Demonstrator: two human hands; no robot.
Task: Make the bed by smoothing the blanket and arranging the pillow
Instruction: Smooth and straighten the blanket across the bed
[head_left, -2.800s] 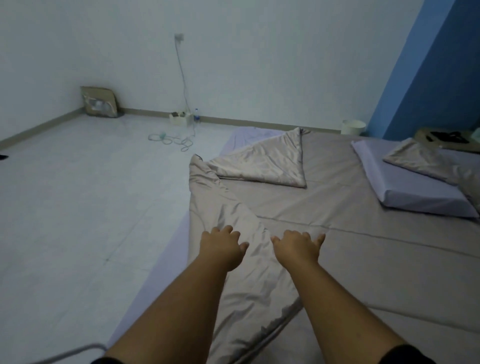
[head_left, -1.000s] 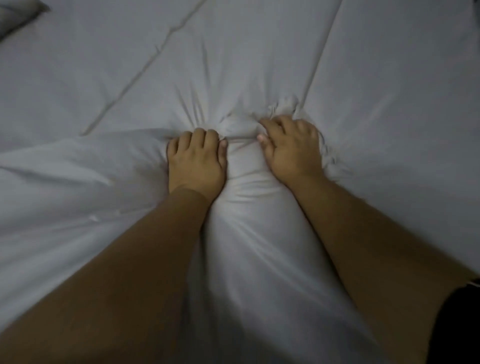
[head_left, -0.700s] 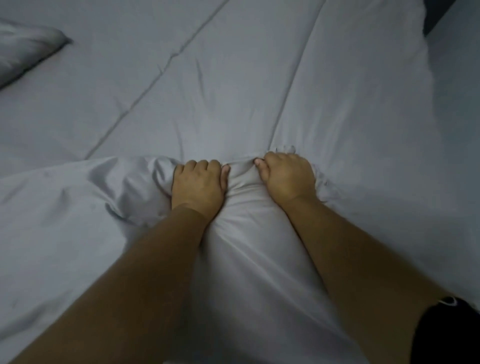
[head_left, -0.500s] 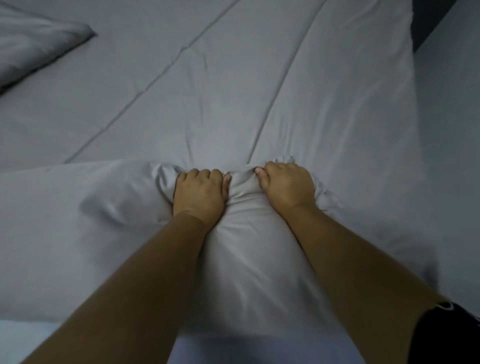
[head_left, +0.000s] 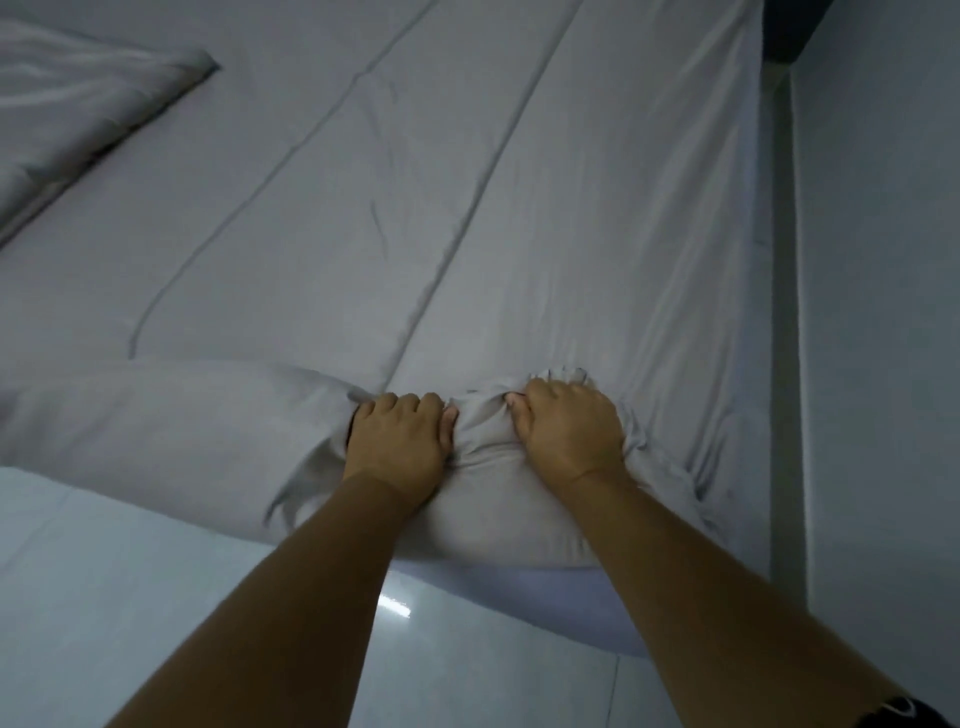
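Grey quilted fabric blanket (head_left: 519, 218) fills the frame; at lower centre, left hand (head_left: 397, 444) and right hand (head_left: 569, 434) each clamp its bunched edge.

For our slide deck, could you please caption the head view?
Both hands, left hand and right hand, clutch bunched grey blanket at the mattress edge.

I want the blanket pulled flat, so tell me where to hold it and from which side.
Hold the blanket at its bunched near edge, where the left hand and right hand already close on it. Come from the foot side over the floor: the gathered fabric there gives a firm grip, and the flat stretch beyond offers nothing to pinch.
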